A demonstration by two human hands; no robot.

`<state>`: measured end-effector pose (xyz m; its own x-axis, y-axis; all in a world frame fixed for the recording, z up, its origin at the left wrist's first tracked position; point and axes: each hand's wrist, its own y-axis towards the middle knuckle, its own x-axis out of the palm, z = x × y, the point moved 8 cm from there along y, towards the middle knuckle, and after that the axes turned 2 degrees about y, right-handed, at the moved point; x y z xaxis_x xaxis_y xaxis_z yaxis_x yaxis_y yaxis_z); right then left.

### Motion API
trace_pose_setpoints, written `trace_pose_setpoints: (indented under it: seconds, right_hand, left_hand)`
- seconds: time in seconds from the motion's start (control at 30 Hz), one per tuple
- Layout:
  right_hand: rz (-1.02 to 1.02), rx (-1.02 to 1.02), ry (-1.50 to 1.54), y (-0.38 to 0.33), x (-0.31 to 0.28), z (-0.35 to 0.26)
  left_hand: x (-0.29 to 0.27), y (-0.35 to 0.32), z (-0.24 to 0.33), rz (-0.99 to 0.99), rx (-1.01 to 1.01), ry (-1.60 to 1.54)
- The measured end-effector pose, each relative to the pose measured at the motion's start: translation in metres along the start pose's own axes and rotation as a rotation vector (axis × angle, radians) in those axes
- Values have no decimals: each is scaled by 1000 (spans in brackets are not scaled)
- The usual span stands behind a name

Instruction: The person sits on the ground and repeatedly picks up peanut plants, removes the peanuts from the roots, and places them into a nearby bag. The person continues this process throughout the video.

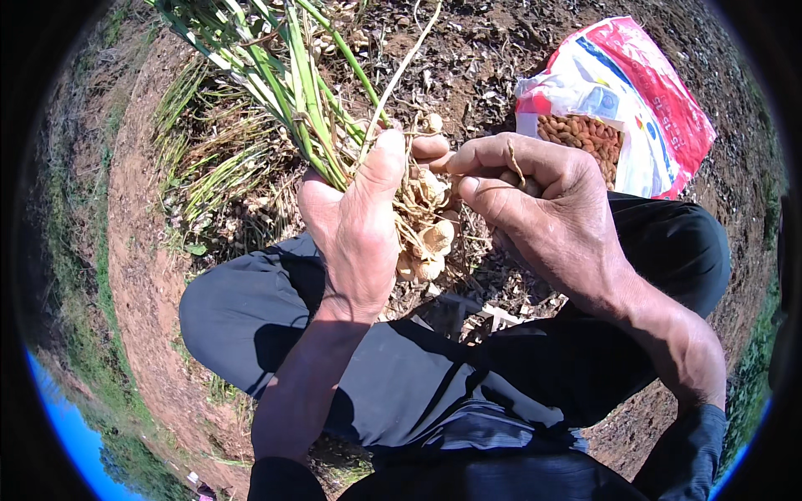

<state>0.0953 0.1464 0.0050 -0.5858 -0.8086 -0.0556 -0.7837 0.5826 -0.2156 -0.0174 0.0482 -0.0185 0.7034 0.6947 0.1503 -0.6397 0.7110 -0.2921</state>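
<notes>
— Beyond the right hand (547, 209)?
— Red and white sack (647, 92), open, full of peanuts (585, 138).
— In the left hand (355, 217)?
— Green plant stems (296, 79), gripped tight; pale pods (426, 238) hanging just beside the palm.
— And the right?
— Pinched narrow around one pod stalk (516, 163), touching the cluster.

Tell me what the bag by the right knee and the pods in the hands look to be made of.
Bag: likely woven plastic, glossy, printed red, white and blue; it creases and shines in sunlight.
Pods: plant matter, matte tan shells, seemingly peanuts, hanging off roots under green stems in the left hand.
</notes>
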Motion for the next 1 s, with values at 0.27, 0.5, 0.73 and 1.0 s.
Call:
trace_pose_setpoints:
  seconds: [0.27,0.5,0.73,1.0]
  right_hand:
    - [-22,-178,-202,-1,4,-1]
    - [-81,-91,-343,-1,6,7]
    - [21,227,149,-5,-1,18]
    - [36,297,72,-8,0,22]
  left_hand:
    - [14,-5,15,-54,162,62]
    - [11,-2,5,-139,176,58]
    - [5,4,-13,-27,-60,-192]
    - [-7,3,-2,56,-8,-70]
